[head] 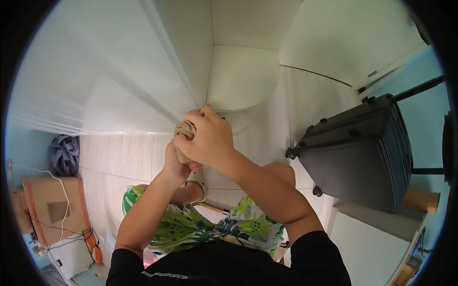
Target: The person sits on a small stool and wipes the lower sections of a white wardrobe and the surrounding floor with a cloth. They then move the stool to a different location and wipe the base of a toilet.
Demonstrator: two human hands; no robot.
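Both my hands grip a bunched tan cloth [185,156], which looks like a small towel, in front of my knees. My right hand [211,137] wraps over its top and right side, its thumb across the front. Lower down, my left hand [174,166] clasps the cloth from the left and beneath; part of its fingers is hidden. Just beyond the hands are the edge of a glossy white cabinet panel [118,71] and a rounded white corner shelf [243,78]. I cannot tell whether the cloth touches the panel.
A black suitcase [343,171] stands on the right with its handle extended. At the left are a cardboard box [53,207], a dark plastic bag [63,154], cables and an orange item [93,246]. A white low cabinet [368,246] sits at lower right, on pale floor tiles [114,157].
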